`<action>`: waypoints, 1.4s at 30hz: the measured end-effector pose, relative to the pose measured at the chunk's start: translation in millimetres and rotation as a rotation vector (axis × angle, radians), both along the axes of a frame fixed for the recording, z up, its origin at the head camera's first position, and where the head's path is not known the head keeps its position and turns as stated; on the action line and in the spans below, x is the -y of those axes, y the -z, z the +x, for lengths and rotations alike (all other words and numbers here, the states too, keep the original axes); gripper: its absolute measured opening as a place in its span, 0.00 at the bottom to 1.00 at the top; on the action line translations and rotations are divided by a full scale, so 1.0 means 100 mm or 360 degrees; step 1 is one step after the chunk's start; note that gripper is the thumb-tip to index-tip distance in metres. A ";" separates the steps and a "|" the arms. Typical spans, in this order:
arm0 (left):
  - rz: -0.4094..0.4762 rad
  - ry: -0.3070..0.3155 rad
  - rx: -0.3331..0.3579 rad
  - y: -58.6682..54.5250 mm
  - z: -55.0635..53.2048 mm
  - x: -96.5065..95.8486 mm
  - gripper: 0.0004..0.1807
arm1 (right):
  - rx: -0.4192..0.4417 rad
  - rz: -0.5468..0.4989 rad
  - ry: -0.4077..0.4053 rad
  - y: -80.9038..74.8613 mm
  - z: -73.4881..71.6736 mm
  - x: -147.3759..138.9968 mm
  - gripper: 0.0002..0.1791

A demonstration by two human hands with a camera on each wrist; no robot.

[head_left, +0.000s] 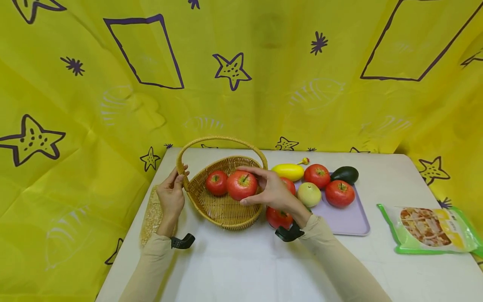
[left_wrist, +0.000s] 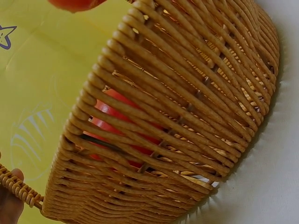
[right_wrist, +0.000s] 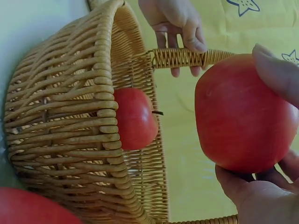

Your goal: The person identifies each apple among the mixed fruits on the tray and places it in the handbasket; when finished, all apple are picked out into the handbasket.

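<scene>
A wicker basket [head_left: 226, 218] with a tall arched handle stands on the table. My left hand [head_left: 171, 196] grips the left foot of that handle, fingers curled round it in the right wrist view. Between the thumb and fingers of my right hand [head_left: 274, 191] is a red apple [head_left: 241, 186], held above the basket's opening. Another red apple [head_left: 216, 183] lies inside the basket, toward its back left. Through the weave in the left wrist view, that inner apple [left_wrist: 117, 119] shows partly. The held apple [right_wrist: 245, 114] is apart from the rim in the right wrist view.
Right of the basket, a lilac tray [head_left: 345, 222] bears several red apples, a pale green round fruit [head_left: 309, 194] and a dark green avocado-like item [head_left: 345, 175]. A yellow eggplant-shaped item [head_left: 288, 172] lies behind. A green-edged food bag [head_left: 426, 228] is far right; a grainy bag [head_left: 151, 218] lies left.
</scene>
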State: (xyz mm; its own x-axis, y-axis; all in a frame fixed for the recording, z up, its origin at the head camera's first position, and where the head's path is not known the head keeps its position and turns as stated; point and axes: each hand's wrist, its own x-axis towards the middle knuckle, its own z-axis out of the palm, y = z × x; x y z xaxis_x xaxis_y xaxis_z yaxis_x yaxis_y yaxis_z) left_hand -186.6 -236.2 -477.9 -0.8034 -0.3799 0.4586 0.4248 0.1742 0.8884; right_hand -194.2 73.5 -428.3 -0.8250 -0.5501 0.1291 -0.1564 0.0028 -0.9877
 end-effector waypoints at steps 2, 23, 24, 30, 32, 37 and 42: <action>0.0005 -0.0006 0.0001 0.00 0.00 0.00 0.18 | -0.0015 0.0011 -0.0002 -0.01 -0.03 0.04 0.47; 0.0014 0.0014 -0.0018 0.03 0.01 0.00 0.19 | -0.0180 0.0369 0.0094 -0.11 -0.33 0.36 0.48; 0.0010 0.0013 -0.0020 0.03 0.01 0.00 0.19 | -0.0180 0.0386 0.0101 -0.11 -0.35 0.37 0.48; -0.0015 0.0017 -0.0047 0.03 0.00 0.01 0.19 | -0.0142 0.0489 0.0153 -0.11 -0.42 0.43 0.48; -0.0005 0.0020 -0.0060 0.03 0.00 0.01 0.19 | -0.0124 0.0522 0.0163 -0.11 -0.43 0.45 0.48; -0.0006 0.0018 -0.0073 0.04 0.00 0.02 0.19 | -0.0100 0.0614 0.0200 -0.06 -0.48 0.51 0.48; -0.0019 0.0019 -0.0077 0.03 0.00 0.01 0.19 | -0.0109 0.0686 0.0231 0.01 -0.52 0.55 0.48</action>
